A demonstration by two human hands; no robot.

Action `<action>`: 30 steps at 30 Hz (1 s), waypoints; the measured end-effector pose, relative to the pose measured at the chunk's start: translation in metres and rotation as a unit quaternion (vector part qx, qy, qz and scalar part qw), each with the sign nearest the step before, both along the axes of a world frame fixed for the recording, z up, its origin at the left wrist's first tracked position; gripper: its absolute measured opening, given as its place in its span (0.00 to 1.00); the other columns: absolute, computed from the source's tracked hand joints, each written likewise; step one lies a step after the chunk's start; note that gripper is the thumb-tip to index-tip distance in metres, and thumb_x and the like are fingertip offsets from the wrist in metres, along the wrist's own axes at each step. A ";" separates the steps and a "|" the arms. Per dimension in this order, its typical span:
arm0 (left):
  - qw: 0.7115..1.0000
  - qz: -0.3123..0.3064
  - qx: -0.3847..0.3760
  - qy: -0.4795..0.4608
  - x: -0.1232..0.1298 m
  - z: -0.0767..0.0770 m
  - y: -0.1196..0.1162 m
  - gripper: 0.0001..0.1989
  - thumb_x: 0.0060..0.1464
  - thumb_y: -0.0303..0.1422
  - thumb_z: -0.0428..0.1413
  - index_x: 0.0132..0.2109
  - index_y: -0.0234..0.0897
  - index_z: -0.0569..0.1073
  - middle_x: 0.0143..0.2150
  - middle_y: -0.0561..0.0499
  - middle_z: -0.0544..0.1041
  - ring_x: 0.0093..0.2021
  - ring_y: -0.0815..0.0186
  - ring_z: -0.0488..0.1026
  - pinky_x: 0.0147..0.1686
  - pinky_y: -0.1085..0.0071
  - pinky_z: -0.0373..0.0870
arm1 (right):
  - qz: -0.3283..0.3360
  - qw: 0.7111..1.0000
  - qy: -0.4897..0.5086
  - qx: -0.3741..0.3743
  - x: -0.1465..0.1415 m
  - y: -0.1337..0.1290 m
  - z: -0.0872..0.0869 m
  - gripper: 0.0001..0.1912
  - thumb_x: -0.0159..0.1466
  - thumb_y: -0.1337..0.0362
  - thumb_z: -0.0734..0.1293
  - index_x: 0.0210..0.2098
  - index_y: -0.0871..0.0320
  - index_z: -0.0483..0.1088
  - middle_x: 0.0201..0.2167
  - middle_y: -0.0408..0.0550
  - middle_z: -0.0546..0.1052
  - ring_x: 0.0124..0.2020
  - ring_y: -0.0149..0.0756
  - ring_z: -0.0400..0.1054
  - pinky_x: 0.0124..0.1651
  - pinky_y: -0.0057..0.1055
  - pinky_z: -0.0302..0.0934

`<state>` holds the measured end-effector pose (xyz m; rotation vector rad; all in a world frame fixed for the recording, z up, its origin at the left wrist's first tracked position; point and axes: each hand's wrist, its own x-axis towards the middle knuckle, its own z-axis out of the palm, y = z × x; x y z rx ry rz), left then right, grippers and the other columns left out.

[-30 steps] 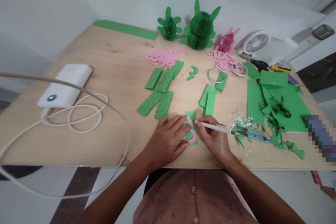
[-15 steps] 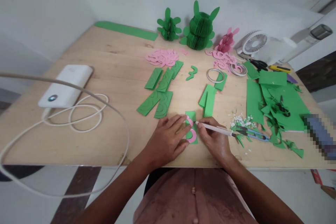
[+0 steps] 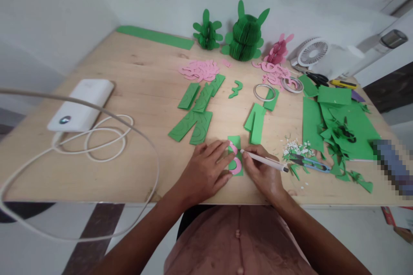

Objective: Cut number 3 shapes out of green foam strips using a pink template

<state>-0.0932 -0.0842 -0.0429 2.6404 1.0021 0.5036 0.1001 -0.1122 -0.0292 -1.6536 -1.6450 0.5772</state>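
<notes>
My left hand (image 3: pixel 206 169) lies flat with its fingers stretched out, pressing a curved pink paper cutout (image 3: pixel 237 166) onto a green paper strip (image 3: pixel 234 140) near the table's front edge. A white pen (image 3: pixel 266 161) is pinched in my right hand (image 3: pixel 263 174), its tip at the strip beside the cutout. Part of the cutout is hidden under my left fingers. Beyond the hands lie green strips with drawn curved outlines (image 3: pixel 200 126) and folded plain green strips (image 3: pixel 257 125). A green curved cutout (image 3: pixel 237 88) rests farther back.
Blue thread snips (image 3: pixel 314 164) lie by paper scraps (image 3: pixel 298 148) and green sheets (image 3: pixel 361 137) at right. Pink cutouts (image 3: pixel 200 70), tape rolls (image 3: pixel 264 93), paper figures (image 3: pixel 247 36) and a small fan (image 3: pixel 312 53) are at the back. A white power bank (image 3: pixel 80 105) with a looping cable sits left.
Both hands stay almost in place. The pen's back end has tilted slightly lower, while its tip remains at the strip.
</notes>
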 end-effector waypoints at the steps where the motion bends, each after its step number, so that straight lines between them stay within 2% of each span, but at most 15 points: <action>1: 1.000 0.001 0.000 0.000 0.000 0.000 0.000 0.22 0.63 0.39 0.49 0.61 0.39 0.68 0.66 0.41 0.63 0.64 0.50 0.60 0.56 0.51 0.58 | 0.001 1.000 -0.002 0.002 0.000 0.000 0.000 0.07 0.65 0.62 0.63 0.34 0.56 0.71 0.27 0.43 0.77 0.26 0.32 0.71 0.31 0.26 0.63; 11: 1.000 -0.001 0.001 -0.001 0.000 -0.001 0.000 0.22 0.63 0.39 0.48 0.61 0.39 0.68 0.66 0.41 0.64 0.64 0.51 0.60 0.56 0.51 0.58 | 0.002 1.000 0.000 0.011 0.000 -0.003 -0.002 0.06 0.64 0.63 0.63 0.33 0.56 0.71 0.28 0.44 0.77 0.29 0.33 0.71 0.34 0.27 0.64; 21: 1.000 0.000 0.002 0.003 0.000 -0.001 0.000 0.21 0.63 0.39 0.49 0.60 0.39 0.68 0.66 0.41 0.64 0.64 0.50 0.60 0.55 0.52 0.59 | -0.023 0.997 0.068 -0.002 -0.004 0.007 -0.001 0.06 0.63 0.61 0.64 0.33 0.56 0.70 0.24 0.41 0.74 0.23 0.30 0.66 0.26 0.25 0.60; 30: 1.000 0.000 0.002 0.007 0.000 -0.002 0.000 0.21 0.63 0.39 0.49 0.60 0.40 0.68 0.66 0.41 0.64 0.64 0.50 0.61 0.55 0.51 0.59 | -0.014 0.997 0.070 -0.015 -0.004 0.012 -0.008 0.08 0.64 0.60 0.63 0.33 0.56 0.70 0.25 0.43 0.75 0.24 0.30 0.67 0.28 0.26 0.61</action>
